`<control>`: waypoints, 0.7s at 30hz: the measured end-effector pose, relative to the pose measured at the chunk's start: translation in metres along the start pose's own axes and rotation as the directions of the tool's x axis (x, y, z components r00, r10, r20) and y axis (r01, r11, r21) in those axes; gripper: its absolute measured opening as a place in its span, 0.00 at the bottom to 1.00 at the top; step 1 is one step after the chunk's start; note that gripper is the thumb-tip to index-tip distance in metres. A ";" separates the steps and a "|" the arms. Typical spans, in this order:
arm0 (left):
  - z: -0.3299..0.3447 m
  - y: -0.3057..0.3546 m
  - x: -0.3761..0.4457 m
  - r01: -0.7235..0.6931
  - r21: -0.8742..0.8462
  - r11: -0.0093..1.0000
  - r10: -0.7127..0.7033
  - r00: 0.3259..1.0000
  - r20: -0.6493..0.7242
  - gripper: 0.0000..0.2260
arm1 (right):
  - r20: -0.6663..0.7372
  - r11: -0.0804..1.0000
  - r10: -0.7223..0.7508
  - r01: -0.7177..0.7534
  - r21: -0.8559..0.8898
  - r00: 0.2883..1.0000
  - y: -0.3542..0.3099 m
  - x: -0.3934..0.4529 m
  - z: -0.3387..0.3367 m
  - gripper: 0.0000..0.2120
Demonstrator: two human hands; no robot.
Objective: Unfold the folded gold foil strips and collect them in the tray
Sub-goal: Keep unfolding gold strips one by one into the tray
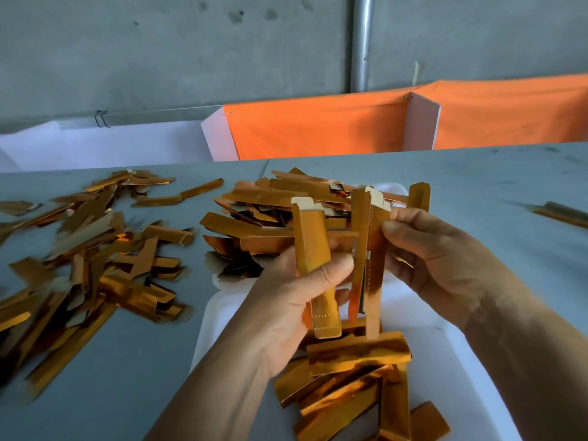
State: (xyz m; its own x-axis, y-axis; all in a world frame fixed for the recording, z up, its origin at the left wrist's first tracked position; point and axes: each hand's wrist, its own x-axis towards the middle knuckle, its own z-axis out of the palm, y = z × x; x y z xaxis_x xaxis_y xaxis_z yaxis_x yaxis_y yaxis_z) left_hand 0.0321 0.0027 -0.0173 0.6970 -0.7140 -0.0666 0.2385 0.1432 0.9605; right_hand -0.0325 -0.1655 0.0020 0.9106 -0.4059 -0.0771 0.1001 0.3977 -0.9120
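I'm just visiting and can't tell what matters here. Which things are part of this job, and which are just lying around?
Part of the job:
- left hand holding a gold strip
- right hand pinching another strip
- white tray
- loose strips on the table

Just lying about:
- orange cloth
- metal pole

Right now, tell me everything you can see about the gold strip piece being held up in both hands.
The gold strip piece is shiny orange-gold foil on what looks like thin card, with pale, plain undersides showing at its top flaps. It is partly opened: several long upright panels joined by a crossbar, with dotted perforation lines near the lower ends. The left hand grips the left panel, thumb across its front; the right hand pinches the right panel. It is held upright above the white tray, clear of the strips lying there.
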 end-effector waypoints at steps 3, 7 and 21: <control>0.003 -0.003 0.002 0.006 0.092 0.996 0.001 0.997 -0.075 0.15 | -0.012 1.000 0.004 -0.004 0.002 1.000 0.006 0.001 0.003 0.07; 0.006 -0.002 0.002 0.028 0.057 0.998 -0.021 0.994 -0.111 0.17 | 0.034 0.997 0.021 -0.023 0.077 0.999 0.001 0.000 0.003 0.05; 0.017 -0.003 0.001 -0.074 0.235 0.969 0.173 0.883 -0.436 0.07 | 0.261 0.259 -0.410 0.385 -0.886 0.874 0.003 -0.018 0.024 0.06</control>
State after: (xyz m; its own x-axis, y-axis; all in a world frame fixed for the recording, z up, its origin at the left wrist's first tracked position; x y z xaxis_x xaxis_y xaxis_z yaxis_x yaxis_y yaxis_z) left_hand 0.0204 -0.0104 -0.0153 0.9518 -0.3064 -0.0104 0.0206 0.0302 0.9993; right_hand -0.0386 -0.1370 0.0099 0.8593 -0.3036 0.4117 0.0217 -0.7825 -0.6223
